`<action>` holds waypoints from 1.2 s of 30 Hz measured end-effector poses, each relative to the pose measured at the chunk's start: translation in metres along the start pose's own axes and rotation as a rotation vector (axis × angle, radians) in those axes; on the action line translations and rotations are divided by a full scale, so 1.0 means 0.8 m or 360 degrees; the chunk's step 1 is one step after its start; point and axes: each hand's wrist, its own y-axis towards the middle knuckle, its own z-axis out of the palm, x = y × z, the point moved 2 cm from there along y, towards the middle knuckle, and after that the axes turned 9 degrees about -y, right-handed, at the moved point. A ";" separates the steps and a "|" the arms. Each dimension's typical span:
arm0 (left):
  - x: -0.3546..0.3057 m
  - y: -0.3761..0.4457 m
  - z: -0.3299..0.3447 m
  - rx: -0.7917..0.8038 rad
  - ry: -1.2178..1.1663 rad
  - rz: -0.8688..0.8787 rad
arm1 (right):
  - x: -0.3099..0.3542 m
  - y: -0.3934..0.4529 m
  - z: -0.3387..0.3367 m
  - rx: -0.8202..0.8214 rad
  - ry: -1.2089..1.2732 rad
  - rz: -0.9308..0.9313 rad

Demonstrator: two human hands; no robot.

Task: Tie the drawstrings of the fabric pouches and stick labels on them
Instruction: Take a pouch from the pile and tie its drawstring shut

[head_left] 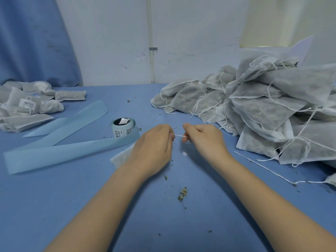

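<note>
Both hands at work mid-tabletop: left hand (154, 142) & right hand (203, 137) each pinch an end of a white drawstring (179, 136), taut betw. them, apparently for knotting. Its pouch (119, 158) lies under the left wrist. Untied pile (263, 110) right; label roll (122, 127) near; blue tabletop (181, 224), pale wall (112, 42).

A white drawstring (179, 135) runs taut at centre. Its pouch (121, 158) lies at eight o'clock, mostly hidden. Untied pouches (263, 110) heap at two o'clock; the label roll (122, 128) stands at ten.
</note>
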 end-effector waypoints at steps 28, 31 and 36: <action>0.001 -0.008 0.001 -0.0354 -0.1167 -0.0625 | 0.022 -0.024 0.023 0.0276 0.0121 -0.0296; 0.001 -0.004 0.001 -0.0388 -0.0949 -0.0593 | 0.025 -0.021 0.029 0.0260 -0.0081 -0.0407; -0.003 0.000 0.003 -0.0447 -0.0744 -0.0594 | 0.023 -0.023 0.038 0.0180 -0.0183 -0.0440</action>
